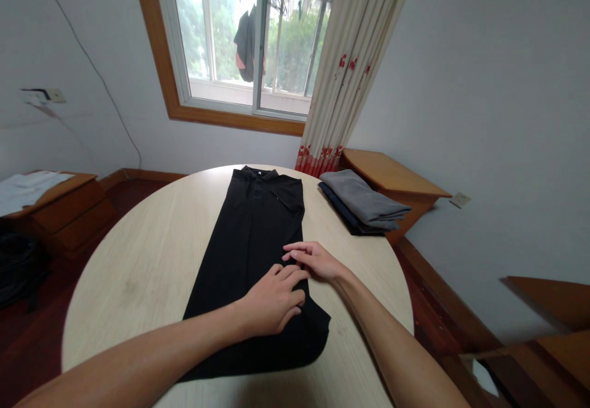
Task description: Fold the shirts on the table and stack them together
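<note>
A black short-sleeved polo shirt (239, 242) lies lengthwise on the round pale wooden table (138, 266). Its collar points at the window and its right side is folded inward, with a sleeve lying across the upper part. My left hand (275, 297) rests palm down on the lower half of the shirt, fingers apart and slightly bent. Just beyond it, my right hand (318, 260) reaches over the shirt's right edge with its fingers stretched to the left. The fingertips of both hands are close together, and the cloth under them is partly hidden.
Folded garments, grey (359, 196) over dark, are stacked at the table's right edge. Behind them stands a wooden cabinet (391, 174) beside the curtain (353, 70). A wooden drawer unit (76, 217) with white cloth on it is at the left.
</note>
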The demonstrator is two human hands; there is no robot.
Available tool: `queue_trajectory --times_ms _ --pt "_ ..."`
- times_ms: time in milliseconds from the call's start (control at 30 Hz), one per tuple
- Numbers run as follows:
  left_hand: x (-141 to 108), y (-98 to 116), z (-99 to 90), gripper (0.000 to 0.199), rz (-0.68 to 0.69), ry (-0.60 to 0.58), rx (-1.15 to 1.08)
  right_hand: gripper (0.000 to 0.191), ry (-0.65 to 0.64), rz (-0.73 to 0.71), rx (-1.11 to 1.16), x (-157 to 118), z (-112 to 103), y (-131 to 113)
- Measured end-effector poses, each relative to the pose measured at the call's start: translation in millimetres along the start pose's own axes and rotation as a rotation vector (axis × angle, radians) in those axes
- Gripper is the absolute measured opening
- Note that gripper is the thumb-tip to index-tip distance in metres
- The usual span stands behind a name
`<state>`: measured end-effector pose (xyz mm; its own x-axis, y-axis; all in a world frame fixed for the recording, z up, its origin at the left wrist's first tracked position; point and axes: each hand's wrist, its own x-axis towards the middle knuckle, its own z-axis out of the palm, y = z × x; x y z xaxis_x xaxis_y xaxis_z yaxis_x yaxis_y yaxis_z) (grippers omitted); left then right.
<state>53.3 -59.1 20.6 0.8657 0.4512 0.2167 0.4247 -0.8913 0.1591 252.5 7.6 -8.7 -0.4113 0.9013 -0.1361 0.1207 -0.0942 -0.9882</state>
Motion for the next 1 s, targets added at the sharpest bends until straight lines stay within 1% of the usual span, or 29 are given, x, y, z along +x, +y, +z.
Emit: queue_trajectory --times_ms 67,133,167,233,300,367,400,433,500,567,633,667,767,833,900,1000 --pt "-0.9 -2.2 0.1 0.009 0.044 0.013 -0.046 0.045 0.099 -0.036 0.001 5.2 -6.7 4.0" --pt "-1.1 -3.9 0.3 0.004 0.03 -0.026 -0.108 0.043 0.284 -0.096 -0.015 17.9 -19.8 5.9" --pt "-1.1 -4.4 0.1 0.005 0.018 -0.048 -0.13 0.041 0.387 -0.127 -0.035 27.5 -28.8 5.4" --pt "-1.2 -5.0 -1.2 0.012 0.01 -0.06 -0.138 0.039 0.562 -0.161 -0.106 52.2 -50.1 0.7" --pt "-1.9 -5.5 -3.3 0.027 0.038 -0.029 -0.115 0.038 0.64 -0.143 -0.212 81.4 -72.0 -8.0" --pt "-2.9 -6.0 -5.4 0.04 0.085 0.007 -0.075 0.035 0.659 -0.106 -0.337 110.8 -90.2 -17.9" --pt "-3.5 -6.4 -6.0 0.042 0.114 0.018 -0.048 0.033 0.657 -0.089 -0.387 124.3 -97.3 -22.4" --pt "-4.0 -6.8 -6.0 0.039 0.142 0.024 -0.018 0.031 0.651 -0.075 -0.424 136.6 -102.9 -26.0" --pt "-5.3 -7.8 -4.1 0.023 0.202 0.033 0.04 0.026 0.636 -0.055 -0.457 156.9 -110.4 -30.4" --pt "-6.7 -8.9 -0.2 0.001 0.254 0.064 0.084 0.024 0.622 -0.043 -0.467 172.2 -114.4 -31.2" --pt "-8.3 -10.1 4.7 0.017 0.295 0.129 0.109 0.024 0.606 -0.032 -0.474 183.5 -116.5 -29.8" --pt "-9.0 -10.8 7.0 0.021 0.315 0.171 0.114 0.025 0.599 -0.029 -0.475 187.9 -117.3 -29.0" --pt "-10.0 -12.8 11.7 0.023 0.351 0.284 0.11 0.031 0.581 -0.031 -0.469 197.2 -120.2 -29.6" --pt "-9.9 -13.7 12.7 0.022 0.352 0.327 0.1 0.035 0.574 -0.038 -0.455 201.2 -122.9 -34.4" --pt "-9.6 -13.9 12.9 0.026 0.341 0.324 0.09 0.037 0.561 -0.062 -0.491 205.4 -125.1 -43.2" --pt "-9.7 -14.1 14.7 0.031 0.296 0.258 0.059 0.038 0.522 -0.124 -0.714 216.2 -122.5 -61.2"
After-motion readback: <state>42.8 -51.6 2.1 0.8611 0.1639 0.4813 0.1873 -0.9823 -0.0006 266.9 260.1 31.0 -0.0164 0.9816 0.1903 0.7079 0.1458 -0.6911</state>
